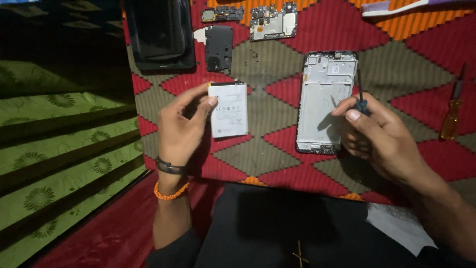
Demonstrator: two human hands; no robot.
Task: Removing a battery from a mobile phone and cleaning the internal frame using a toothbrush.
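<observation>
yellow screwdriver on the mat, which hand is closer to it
Right. The right hand, holding a small dark screwdriver, sits just left of the yellow screwdriver; the left hand holds the white battery far across the mat.

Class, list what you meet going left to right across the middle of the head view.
Left hand → white battery → phone frame → right hand holding a small screwdriver → yellow-handled screwdriver.

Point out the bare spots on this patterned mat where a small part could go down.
Bare mat shows between the white flat battery in the left hand and the pale stripped phone frame. More lies between that frame and the yellow-handled screwdriver, above the right hand. The top edge is crowded: black phone shell, black cover plate, circuit boards.
</observation>
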